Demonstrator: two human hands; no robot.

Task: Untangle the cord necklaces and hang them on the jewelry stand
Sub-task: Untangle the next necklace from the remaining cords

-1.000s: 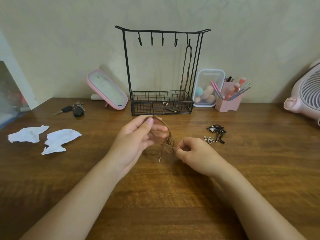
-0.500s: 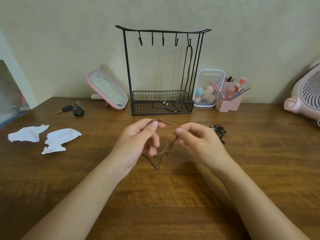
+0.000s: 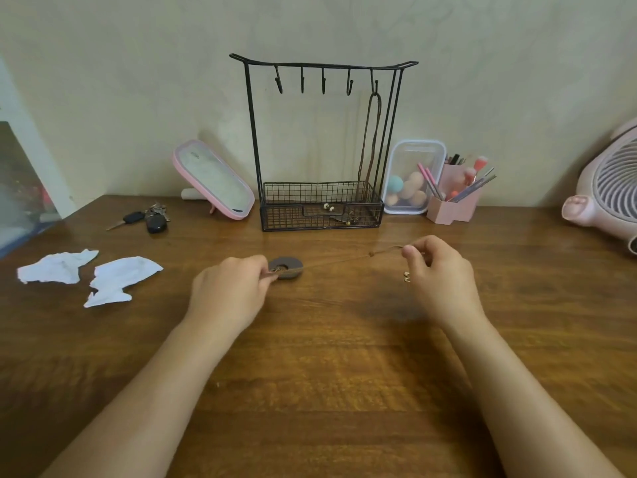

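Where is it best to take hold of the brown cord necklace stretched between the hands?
Pinch the brown cord necklace on its bare stretch beside the knot, coming from above: it runs taut and nearly level between the left hand and right hand.

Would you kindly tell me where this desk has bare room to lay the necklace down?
The desk is bare between the forearms, and between the right hand and the fan. Crowded: the back edge with keys, mirror, jewelry stand, clear box and brush holder; torn paper sits left.
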